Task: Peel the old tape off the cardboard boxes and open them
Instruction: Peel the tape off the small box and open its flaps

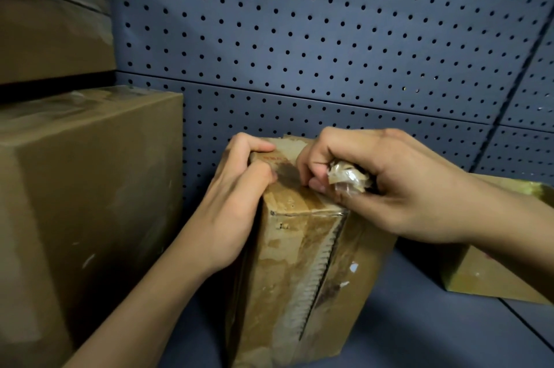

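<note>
At the middle of the grey-blue shelf [419,325], the worn box [287,286] stands on its base with one vertical edge turned toward the camera. Its near face carries glossy, wrinkled patches of old tape, and a saw-toothed slit [314,274] runs down that face from the top corner. A brown tape strip [299,203] crosses the top face.

The left hand [236,200] grasps the top left edge of the box. Its fingers curl over the rim onto the top face and its palm lies against the left side.

The right hand [395,185] sits over the top right corner. Its inner fingers are clenched around a crumpled tape wad [347,179], which is clear and brownish. Its thumb and forefinger tips meet on the top face at the tape strip; whether they have hold of the strip cannot be told.

A large box [90,194] stands just beside the worn box on the left. Above it, on an upper level, sits another box [51,26]. A low box [485,274] lies on the shelf to the right, partly hidden by the right forearm. A perforated back panel [329,38] closes the rear of the shelf.
</note>
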